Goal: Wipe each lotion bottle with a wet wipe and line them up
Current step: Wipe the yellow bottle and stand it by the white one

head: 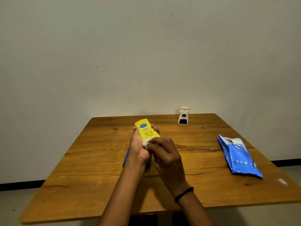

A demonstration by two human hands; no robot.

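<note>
The step in hand looks like the wiping of the yellow lotion bottle [146, 130], which the left hand [138, 145] holds up off the wooden table [101, 160], label toward the camera and the capped end hidden down in the palm. To do it well, I would judge that the wipe should travel the full length of the bottle, front and back, with the left hand turning the bottle between strokes so that the patches under its own fingers get cleaned too; the cap end, now covered, should not be skipped.

The left hand is closed around the bottle's lower half, thumb on the near left edge and fingertips curling round the far right edge, a firm wrap, not a pinch. The right hand [164, 154] is closed on a crumpled white wet wipe [146, 142], bunched between thumb and fingertips and pressed against the bottle's lower front, just where the left palm meets it. The two hands touch or nearly touch there.

Directly beneath the left wrist a dark blue item [126, 159] lies on the table, mostly hidden; whether it is another bottle I cannot tell. Beyond the grip and off to its right, a small white bottle [183, 116] stands upright near the far edge. The blue wipe packet [239, 158] lies flat well to the right of the right hand, its flap seemingly open
</note>
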